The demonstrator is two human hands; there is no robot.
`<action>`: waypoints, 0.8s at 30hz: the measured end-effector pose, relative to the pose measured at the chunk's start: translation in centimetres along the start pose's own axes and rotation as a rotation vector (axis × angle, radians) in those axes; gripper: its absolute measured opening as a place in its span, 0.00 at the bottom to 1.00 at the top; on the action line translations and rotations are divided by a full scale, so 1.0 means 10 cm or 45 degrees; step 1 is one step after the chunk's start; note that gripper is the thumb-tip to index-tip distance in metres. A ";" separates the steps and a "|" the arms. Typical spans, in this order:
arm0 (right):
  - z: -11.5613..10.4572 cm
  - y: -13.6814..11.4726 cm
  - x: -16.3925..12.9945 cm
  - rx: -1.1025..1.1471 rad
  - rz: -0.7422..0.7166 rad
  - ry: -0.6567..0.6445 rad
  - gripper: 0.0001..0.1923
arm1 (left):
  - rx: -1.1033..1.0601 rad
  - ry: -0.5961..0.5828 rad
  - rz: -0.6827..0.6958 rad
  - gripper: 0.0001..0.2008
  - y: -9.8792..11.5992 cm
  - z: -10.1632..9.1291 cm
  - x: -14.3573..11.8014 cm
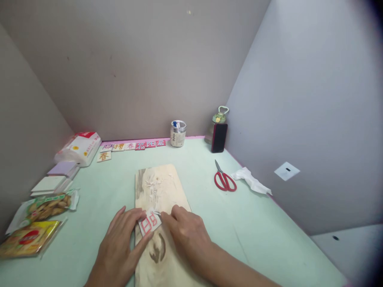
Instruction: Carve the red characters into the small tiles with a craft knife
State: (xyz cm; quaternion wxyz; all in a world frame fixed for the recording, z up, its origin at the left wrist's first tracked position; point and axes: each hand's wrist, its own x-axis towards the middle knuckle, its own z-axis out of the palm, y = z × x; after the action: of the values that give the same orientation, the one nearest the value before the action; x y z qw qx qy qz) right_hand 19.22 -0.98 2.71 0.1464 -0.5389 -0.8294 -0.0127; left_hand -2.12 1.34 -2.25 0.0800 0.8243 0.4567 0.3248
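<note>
Plainly, the green table [257,223] carried the wooden board [163,199], and on its near half lay the small tile with the red character [149,223]. I was partway through carving it: shavings [154,184] lay scattered on the far end of the board. My left hand [119,243] lay flat, fingers spread, pinning the tile's left edge. My right hand [187,229] was curled at its right corner around what seemed a thin blade, though I could not see it clearly. Any next cut, I judged, called for a firm hold and short, shallow strokes. The red scissors [224,180] lay well apart to the right.
</note>
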 end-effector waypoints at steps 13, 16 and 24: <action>-0.11 0.25 0.10 0.495 0.208 -0.070 0.14 | -0.175 -0.016 -0.152 0.15 0.03 0.00 -0.01; -0.15 0.28 0.10 0.915 0.297 0.004 0.14 | -0.285 0.024 -0.153 0.15 0.07 -0.03 0.01; -0.18 0.29 0.10 1.155 0.241 0.074 0.13 | -0.594 -0.063 -0.234 0.15 0.18 -0.10 0.02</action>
State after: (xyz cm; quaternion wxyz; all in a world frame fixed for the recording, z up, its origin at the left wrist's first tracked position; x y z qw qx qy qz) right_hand 21.89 0.81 4.26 0.3910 -0.4932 -0.6940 0.3497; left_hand -1.44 0.30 -0.60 0.3086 0.7462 0.4404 0.3924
